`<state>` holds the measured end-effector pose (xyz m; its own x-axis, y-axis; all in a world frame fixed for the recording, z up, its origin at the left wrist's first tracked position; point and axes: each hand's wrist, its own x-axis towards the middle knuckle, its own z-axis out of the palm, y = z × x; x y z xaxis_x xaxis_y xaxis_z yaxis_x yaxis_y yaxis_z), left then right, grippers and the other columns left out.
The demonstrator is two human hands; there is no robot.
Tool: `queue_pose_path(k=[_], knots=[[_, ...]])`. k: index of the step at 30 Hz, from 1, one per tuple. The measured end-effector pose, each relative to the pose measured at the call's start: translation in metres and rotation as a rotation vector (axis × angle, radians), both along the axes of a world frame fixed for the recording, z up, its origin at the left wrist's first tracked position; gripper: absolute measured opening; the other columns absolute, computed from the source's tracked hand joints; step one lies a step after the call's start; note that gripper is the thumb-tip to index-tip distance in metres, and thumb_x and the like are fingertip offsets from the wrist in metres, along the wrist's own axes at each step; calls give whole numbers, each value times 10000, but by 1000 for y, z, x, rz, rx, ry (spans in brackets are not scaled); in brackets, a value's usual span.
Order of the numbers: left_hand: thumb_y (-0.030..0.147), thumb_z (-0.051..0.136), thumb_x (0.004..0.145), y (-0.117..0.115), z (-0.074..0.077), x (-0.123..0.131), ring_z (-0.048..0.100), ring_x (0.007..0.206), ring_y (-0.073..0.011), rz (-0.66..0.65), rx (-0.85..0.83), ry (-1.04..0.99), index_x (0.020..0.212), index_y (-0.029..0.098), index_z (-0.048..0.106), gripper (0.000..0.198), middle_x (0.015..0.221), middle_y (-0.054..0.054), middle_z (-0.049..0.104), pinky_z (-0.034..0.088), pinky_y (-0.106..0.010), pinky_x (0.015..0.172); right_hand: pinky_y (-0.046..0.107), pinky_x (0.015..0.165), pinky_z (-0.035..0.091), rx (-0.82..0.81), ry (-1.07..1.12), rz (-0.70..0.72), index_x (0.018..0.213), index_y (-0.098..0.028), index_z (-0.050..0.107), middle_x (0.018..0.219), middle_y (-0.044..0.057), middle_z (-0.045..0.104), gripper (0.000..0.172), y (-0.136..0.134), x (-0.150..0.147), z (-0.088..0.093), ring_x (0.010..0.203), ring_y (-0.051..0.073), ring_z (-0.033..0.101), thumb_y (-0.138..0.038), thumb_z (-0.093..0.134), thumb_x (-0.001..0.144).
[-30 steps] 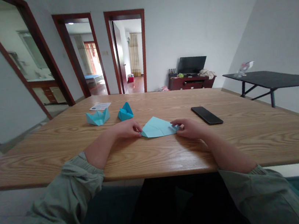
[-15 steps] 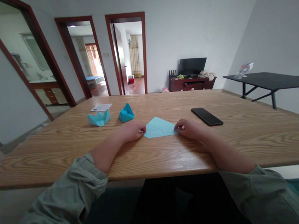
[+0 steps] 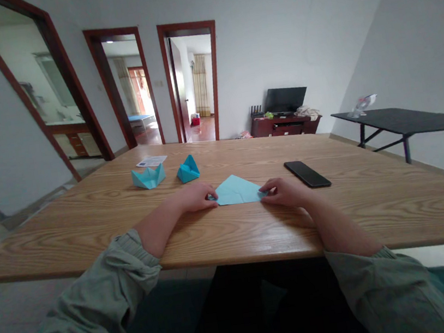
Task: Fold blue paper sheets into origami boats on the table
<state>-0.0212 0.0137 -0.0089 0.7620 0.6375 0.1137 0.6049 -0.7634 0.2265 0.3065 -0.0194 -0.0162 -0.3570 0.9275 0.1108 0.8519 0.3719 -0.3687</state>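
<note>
A light blue sheet of folded paper (image 3: pixel 237 191) lies on the wooden table (image 3: pixel 232 237), its peak pointing away from me and its long straight edge towards me. My left hand (image 3: pixel 198 196) pinches its left corner between thumb and fingers. At the right corner my right hand (image 3: pixel 282 191) does the same, fingers closed on the paper. Beyond my left hand stand two folded paper pieces: a pale blue paper boat (image 3: pixel 148 178) and a brighter blue folded paper shape (image 3: pixel 188 169) with a raised point.
A black phone (image 3: pixel 307 173) lies to the right of my right hand. Behind the paper boat is a printed white card (image 3: pixel 152 161). A black table (image 3: pixel 405 117) stands off to the right; a television (image 3: pixel 286 100) sits on a cabinet by the far wall.
Both hands have shifted only slightly at the paper's corners, with fingertips a little changed in position. The view has tilted a touch; the other things stay put.
</note>
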Motion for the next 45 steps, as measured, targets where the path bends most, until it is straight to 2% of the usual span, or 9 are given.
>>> queue_pose_path(k=[4, 13, 21, 26, 30, 35, 37, 40, 45], knots=[[430, 611, 812, 1, -1, -2, 614, 930, -197, -34, 8, 9, 1063, 190, 712, 362, 1071, -91, 654, 420, -257, 837, 293, 827, 474, -24, -4, 10, 1074, -243, 721, 1089, 64, 686, 491, 0, 2, 0, 916, 216, 638, -525, 722, 671], [441, 548, 850, 2, -2, 3, 612, 941, -202, 30, 65, 60, 1074, 202, 714, 368, 1076, -88, 653, 426, -259, 814, 288, 771, 473, 44, -82, 3, 1029, -223, 744, 1028, 76, 699, 408, 3, 2, -1, 869, 222, 646, -504, 644, 750], [353, 627, 781, 12, -7, -7, 611, 984, -188, -29, -42, -16, 1109, 177, 698, 379, 1159, -87, 641, 433, -243, 883, 256, 806, 467, -5, -54, 10, 1079, -234, 730, 1104, 66, 656, 357, 2, 5, -1, 877, 188, 636, -248, 617, 741], [345, 618, 789, 17, -12, -7, 587, 1076, -198, -28, -9, -42, 1115, 181, 697, 373, 1215, -82, 636, 402, -258, 967, 263, 780, 469, 42, -70, 1, 1055, -236, 737, 999, 72, 678, 316, 4, 4, -3, 831, 186, 630, -272, 600, 773], [370, 598, 816, 19, -14, -5, 610, 1033, -191, -51, 38, -42, 1099, 178, 702, 358, 1165, -83, 666, 429, -252, 923, 267, 728, 468, 34, -90, -3, 1051, -242, 737, 950, 74, 683, 324, 0, 1, 1, 798, 187, 629, -387, 583, 806], [396, 509, 883, 20, -15, 1, 632, 948, -176, -59, 131, -31, 1017, 206, 727, 318, 1059, -70, 703, 441, -244, 846, 268, 780, 464, -8, -59, 29, 1071, -222, 728, 1021, 82, 675, 433, -1, 0, 3, 854, 198, 631, -496, 652, 744], [396, 463, 906, 19, -15, 5, 637, 878, -178, -20, 167, -26, 945, 212, 735, 331, 960, -66, 719, 444, -253, 791, 270, 775, 466, -20, -50, 20, 1077, -219, 724, 1032, 83, 676, 466, 0, 0, 2, 858, 202, 632, -515, 672, 720], [384, 453, 903, 15, -14, 9, 627, 789, -183, 70, 211, -39, 892, 202, 725, 328, 864, -66, 716, 432, -262, 701, 272, 756, 470, -5, -36, -4, 1034, -219, 738, 985, 82, 693, 390, 1, 0, 1, 838, 197, 635, -482, 628, 768], [364, 454, 896, 12, -15, 10, 619, 746, -166, 158, 123, -163, 945, 195, 702, 304, 876, -52, 713, 420, -247, 638, 263, 762, 469, -19, 26, 0, 994, -222, 742, 994, 69, 704, 356, 0, 0, 0, 841, 186, 641, -474, 634, 767]])
